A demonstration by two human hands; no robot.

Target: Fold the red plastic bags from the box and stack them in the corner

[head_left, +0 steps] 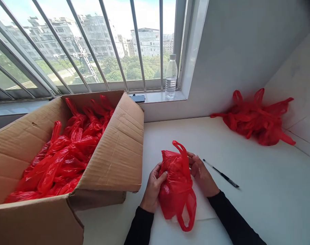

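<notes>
1. The bulging, translucent red plastic bag with loop handles (174, 183) was held above the white tabletop (272, 207), in front of the person and between both hands.
2. The left hand (153, 189) was grasping its left side, thumb pressed over the front, probably to steady the soft, uneven load.
3. The right hand (200, 175) was at the opposite side, its fingertips partly hidden behind the red plastic; whether they gripped it or merely supported it could not be told.
4. One handle loop stuck up and another hung down at the front, both seemingly slack, so the weight appeared to rest on the hands instead.
5. A thin white sheet, perhaps paper (204, 207), lay partly hidden beneath the bag.
6. On the left stood a large brown cardboard box (114, 153) holding many filled red bags (65, 160); its tall walls probably kept the slippery pile together. Its outspread flap limited room near the left hand.
7. A slim pen with a black grip (226, 177) lay just beside the right forearm, where a sideways sweep could have knocked it.
8. Crumpled red bags (257, 119) were heaped against the far-right wall, well apart from the hands. A clear, partly filled plastic bottle (171, 76) and a dark, flat, phone-like object (138, 98) occupied the windowsill.
</notes>
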